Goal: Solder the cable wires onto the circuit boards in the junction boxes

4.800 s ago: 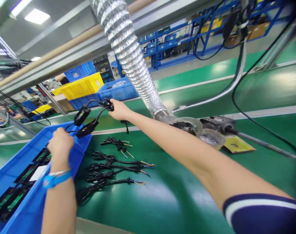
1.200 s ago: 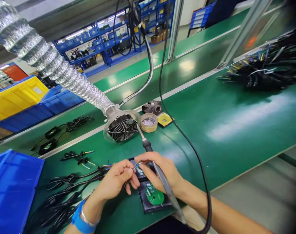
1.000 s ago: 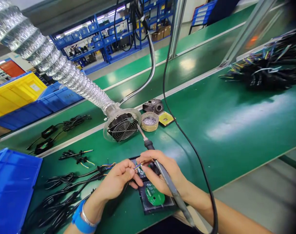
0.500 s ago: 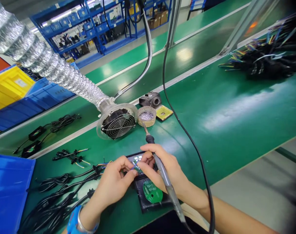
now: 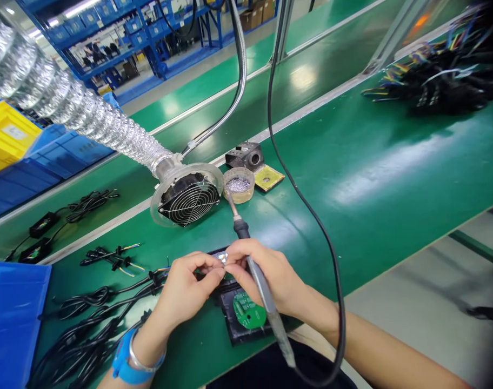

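My right hand (image 5: pixel 273 270) has a soldering iron (image 5: pixel 266 294) lying across it, tip pointing away toward a round tub of solder (image 5: pixel 239 186). Its thumb and fingertips also meet those of my left hand (image 5: pixel 190 283). The left fingers are pinched together; whatever small piece lies between the fingertips is hidden. Just behind the fingertips, part of a small circuit board (image 5: pixel 221 257) shows in a black case. A round green circuit board (image 5: pixel 250 310) rests on a black piece (image 5: pixel 232 323) just below the hands.
A fume-extractor fan (image 5: pixel 190 201) hangs beyond my hands on a silver duct (image 5: pixel 96 116). Beside the tub are an iron stand (image 5: pixel 246 156) and yellow sponge (image 5: pixel 268 177). Black cables (image 5: pixel 96 319) and a blue bin (image 5: pixel 15 319) occupy the left. A wire bundle (image 5: pixel 441 86) lies far right.
My hands have drawn closer together, their fingertips now touching and covering more of the board in the case. The soldering iron stays in my right hand. The whole view has shifted slightly.
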`<state>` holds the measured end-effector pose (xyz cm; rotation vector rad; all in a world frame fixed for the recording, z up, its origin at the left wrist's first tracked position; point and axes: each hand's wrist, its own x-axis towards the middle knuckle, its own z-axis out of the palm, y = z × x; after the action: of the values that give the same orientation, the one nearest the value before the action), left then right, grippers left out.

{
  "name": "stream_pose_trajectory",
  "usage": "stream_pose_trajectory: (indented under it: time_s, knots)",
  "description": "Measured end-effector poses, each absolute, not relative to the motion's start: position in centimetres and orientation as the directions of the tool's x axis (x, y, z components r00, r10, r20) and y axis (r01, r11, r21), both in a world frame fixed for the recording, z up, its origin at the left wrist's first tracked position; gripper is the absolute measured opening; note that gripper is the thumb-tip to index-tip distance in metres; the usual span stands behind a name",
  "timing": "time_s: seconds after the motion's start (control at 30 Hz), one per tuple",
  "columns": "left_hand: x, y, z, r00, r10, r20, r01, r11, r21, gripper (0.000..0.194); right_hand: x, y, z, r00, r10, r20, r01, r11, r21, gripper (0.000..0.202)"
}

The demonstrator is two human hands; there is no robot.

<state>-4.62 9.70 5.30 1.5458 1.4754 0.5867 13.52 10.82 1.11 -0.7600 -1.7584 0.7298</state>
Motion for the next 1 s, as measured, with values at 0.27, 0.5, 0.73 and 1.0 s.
stream_pose_trajectory:
  time_s: [0.27,0.5,0.73,1.0]
  knots:
    - [-4.5,11.6,3.8,0.224,0.974,-0.025,0.902,-0.198,0.384,0.016,18.0,10.1,1.8,-0.18,0.811,0.556,0.29,0.584,-0.758,0.046]
    - [-4.3,11.6,3.0,0.304,0.952,0.036,0.911,-0.302,0.28,0.015,20.1,8.8,1.9,-0.126,0.898,0.422,0.314,0.44,-0.842,0.028]
    - [-4.5,11.6,2.5,0.356,0.925,0.129,0.888,-0.378,0.262,0.014,18.3,9.1,-0.2,-0.129,0.941,0.313,0.306,0.338,-0.89,0.018]
    - [-4.9,11.5,2.3,0.41,0.9,0.149,0.869,-0.435,0.235,0.015,18.5,10.0,-0.2,-0.149,0.938,0.313,0.282,0.344,-0.896,0.018]
